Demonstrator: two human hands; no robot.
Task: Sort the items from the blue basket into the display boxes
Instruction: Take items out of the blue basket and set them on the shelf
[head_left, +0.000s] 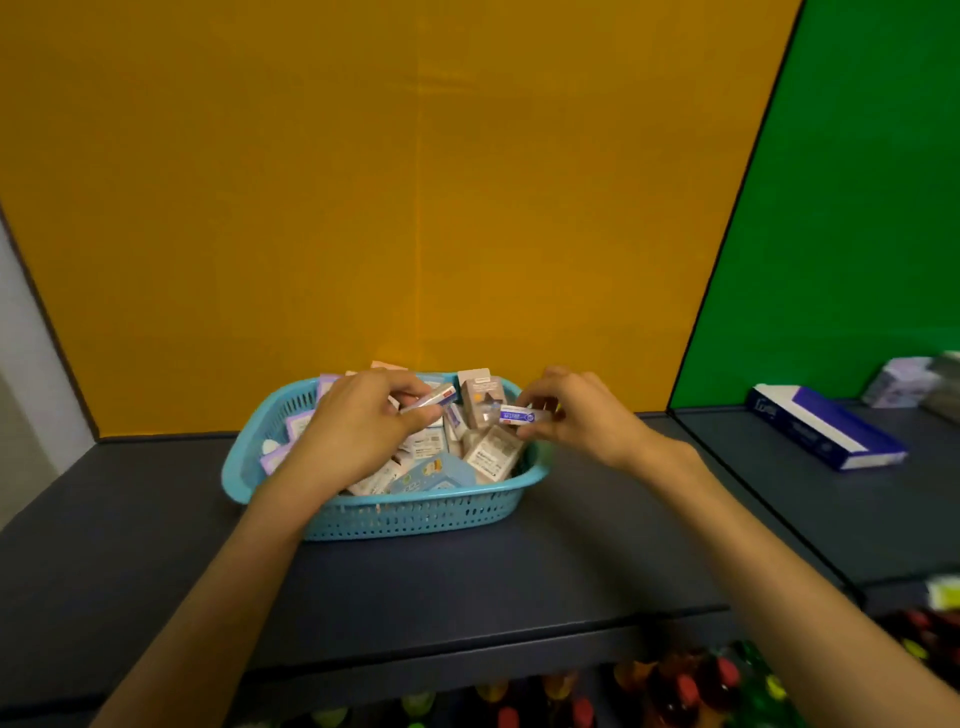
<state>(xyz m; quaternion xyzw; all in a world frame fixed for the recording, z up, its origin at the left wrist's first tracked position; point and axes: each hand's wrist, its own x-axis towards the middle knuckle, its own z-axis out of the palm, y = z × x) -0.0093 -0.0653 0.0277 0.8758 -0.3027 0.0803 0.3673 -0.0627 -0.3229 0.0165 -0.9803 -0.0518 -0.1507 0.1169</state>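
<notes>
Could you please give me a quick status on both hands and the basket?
Left hand pinching a small box. Right hand pinching a purple-label box. Both over the blue basket, full. Nothing blocking.

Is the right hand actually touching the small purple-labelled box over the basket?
Touching. The head view shows the right hand pinching the purple-labelled box by one end between its fingertips, above the blue basket.
</notes>
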